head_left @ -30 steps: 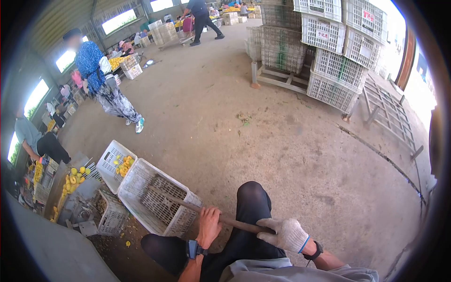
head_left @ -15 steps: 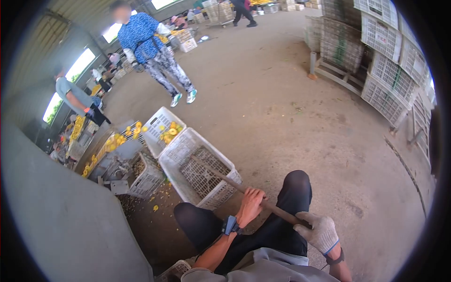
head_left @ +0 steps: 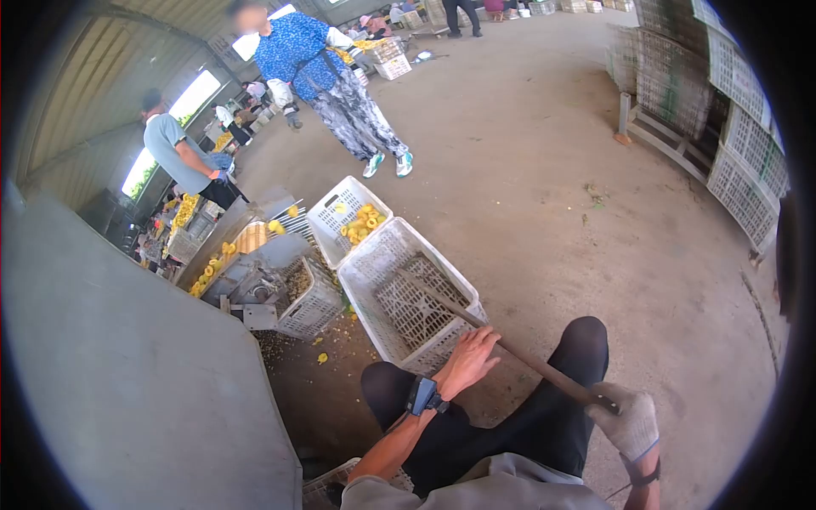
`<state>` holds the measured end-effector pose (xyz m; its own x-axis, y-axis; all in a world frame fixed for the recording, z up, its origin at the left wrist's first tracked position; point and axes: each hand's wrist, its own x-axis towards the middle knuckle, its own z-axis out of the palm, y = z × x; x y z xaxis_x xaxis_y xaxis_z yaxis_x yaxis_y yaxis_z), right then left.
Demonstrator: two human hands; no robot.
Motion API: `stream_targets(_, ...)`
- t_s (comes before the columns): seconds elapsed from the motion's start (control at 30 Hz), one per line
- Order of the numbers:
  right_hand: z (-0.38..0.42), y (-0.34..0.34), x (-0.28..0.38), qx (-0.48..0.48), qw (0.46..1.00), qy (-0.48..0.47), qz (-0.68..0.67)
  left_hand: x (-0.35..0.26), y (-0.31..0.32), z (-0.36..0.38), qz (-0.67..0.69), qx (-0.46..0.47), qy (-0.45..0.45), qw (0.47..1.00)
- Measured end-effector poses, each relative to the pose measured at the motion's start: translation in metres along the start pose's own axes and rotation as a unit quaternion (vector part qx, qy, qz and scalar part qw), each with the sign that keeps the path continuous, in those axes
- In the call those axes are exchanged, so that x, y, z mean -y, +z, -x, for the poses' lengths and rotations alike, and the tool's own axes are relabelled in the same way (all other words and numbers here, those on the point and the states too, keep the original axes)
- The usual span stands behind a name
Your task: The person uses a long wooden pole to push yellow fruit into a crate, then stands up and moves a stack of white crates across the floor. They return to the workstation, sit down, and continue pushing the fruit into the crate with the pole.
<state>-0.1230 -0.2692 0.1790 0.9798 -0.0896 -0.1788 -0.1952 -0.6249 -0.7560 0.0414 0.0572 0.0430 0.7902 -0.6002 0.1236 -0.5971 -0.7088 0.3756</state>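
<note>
Where the stick slants into the crate, gloved right hand, grip closed round its near end, apparently for control; bare left hand, loosely open at mid-shaft, seemingly as guide.

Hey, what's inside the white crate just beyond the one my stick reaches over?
Yellow fruit lies heaped in the white crate; whatever is beneath that heap is covered.
</note>
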Motion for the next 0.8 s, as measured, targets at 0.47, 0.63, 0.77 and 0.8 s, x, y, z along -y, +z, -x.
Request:
stream_targets(0.47, -0.076, -0.032, -0.016, 0.095, 0.969, 0.202, -0.109, 0.059, 0.042, -0.009, 0.022, 0.114, -0.058, 0.992)
stream_targets(0.63, -0.089, -0.037, -0.042, 0.141, 0.952, 0.26, -0.077, 0.057, 0.045, -0.012, 0.119, 0.11, -0.075, 0.984)
stream_targets(0.77, -0.11, -0.042, -0.035, 0.128, 0.934, 0.332, -0.02, 0.075, 0.046, -0.014, 0.111, 0.186, -0.13, 0.968)
stream_targets(0.8, -0.115, -0.047, -0.036, 0.148, 0.923, 0.353, -0.031, 0.077, 0.05, -0.015, 0.11, 0.195, -0.121, 0.967)
